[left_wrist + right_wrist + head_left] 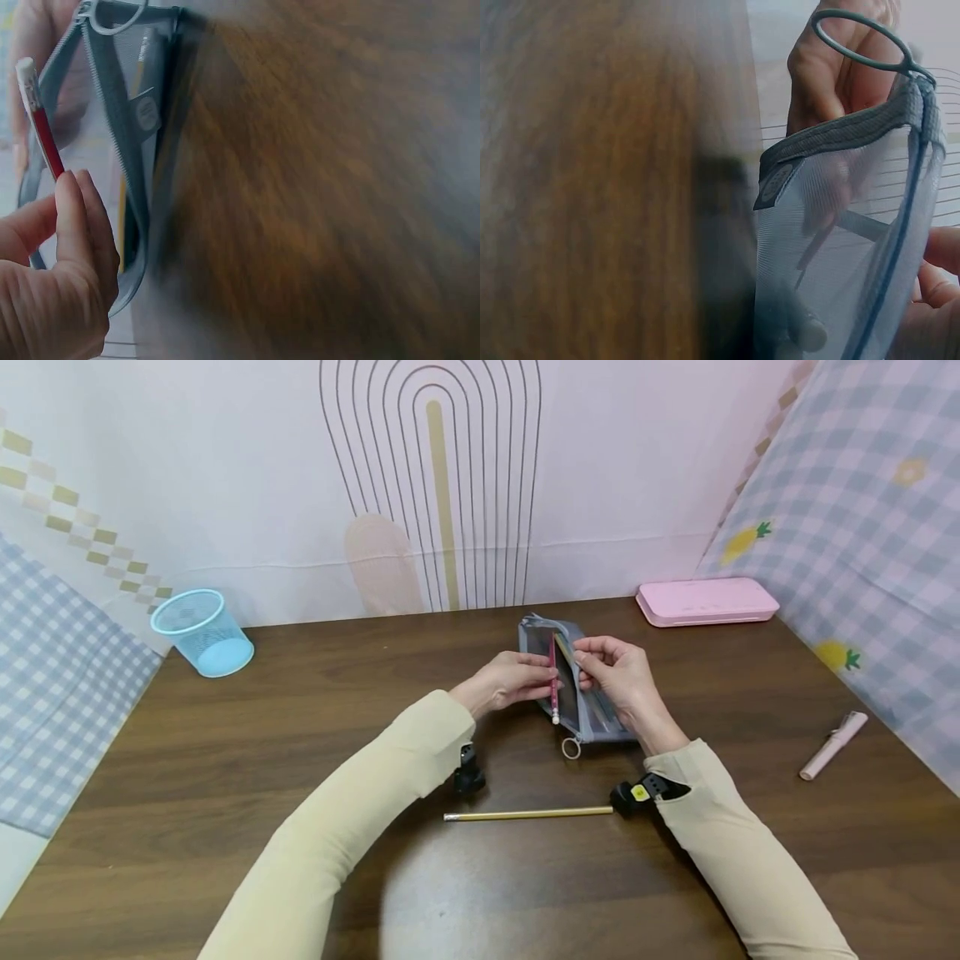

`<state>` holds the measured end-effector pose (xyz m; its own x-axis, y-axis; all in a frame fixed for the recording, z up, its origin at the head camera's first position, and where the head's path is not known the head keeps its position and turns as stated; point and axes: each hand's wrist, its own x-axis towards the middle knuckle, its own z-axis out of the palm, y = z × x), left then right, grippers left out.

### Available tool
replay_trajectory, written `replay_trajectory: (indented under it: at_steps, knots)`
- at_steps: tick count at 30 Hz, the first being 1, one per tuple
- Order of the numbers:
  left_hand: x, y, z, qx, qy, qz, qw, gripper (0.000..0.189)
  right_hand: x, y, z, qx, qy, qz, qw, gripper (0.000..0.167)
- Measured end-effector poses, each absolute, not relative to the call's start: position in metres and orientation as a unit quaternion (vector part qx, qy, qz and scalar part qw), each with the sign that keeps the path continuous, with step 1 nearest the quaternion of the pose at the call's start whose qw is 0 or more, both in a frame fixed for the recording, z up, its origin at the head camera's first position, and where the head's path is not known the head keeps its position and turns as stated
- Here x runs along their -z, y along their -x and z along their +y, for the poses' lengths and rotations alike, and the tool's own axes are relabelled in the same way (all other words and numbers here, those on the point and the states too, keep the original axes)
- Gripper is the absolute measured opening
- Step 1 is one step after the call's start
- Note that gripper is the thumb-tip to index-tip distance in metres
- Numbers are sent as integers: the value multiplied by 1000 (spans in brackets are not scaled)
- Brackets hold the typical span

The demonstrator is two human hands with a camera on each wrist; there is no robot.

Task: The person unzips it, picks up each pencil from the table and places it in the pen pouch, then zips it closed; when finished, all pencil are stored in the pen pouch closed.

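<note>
My left hand (506, 682) pinches a red pencil (553, 685) whose white eraser end points toward me. The pencil's far part lies at the mouth of a grey mesh zip pouch (603, 722). With finger and thumb, my right hand (618, 681) holds the pouch's right edge, and the zipper gapes wide between both hands. A ring pull (572, 748) hangs at the pouch's near end. Inside, a yellow pencil shows, and the right wrist view has blurred long shapes behind the mesh. In the left wrist view the red pencil (46, 141) sticks up from the fingertips.
A yellow pencil (528, 814) lies crosswise on the wooden table (247, 777), nearer me than the pouch. At the back right is a pink case (707, 603); a pale pen (834, 745) lies at the right. A blue mesh cup (206, 631) tilts at the back left.
</note>
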<state>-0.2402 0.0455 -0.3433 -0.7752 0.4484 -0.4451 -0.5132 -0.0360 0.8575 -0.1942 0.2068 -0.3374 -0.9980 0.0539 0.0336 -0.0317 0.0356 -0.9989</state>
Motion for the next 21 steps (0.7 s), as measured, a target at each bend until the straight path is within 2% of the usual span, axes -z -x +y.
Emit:
replay_trajectory:
  at_steps: [7, 15, 21]
  knots:
    - [350, 240, 60, -722, 49, 622, 299, 38, 336, 194, 205, -689, 8, -724, 24, 26]
    - [353, 235, 70, -724, 47, 635, 266, 36, 336, 196, 206, -691, 7, -723, 18, 18]
    - [353, 232, 72, -719, 41, 639, 271, 39, 337, 196, 206, -691, 3, -723, 21, 19]
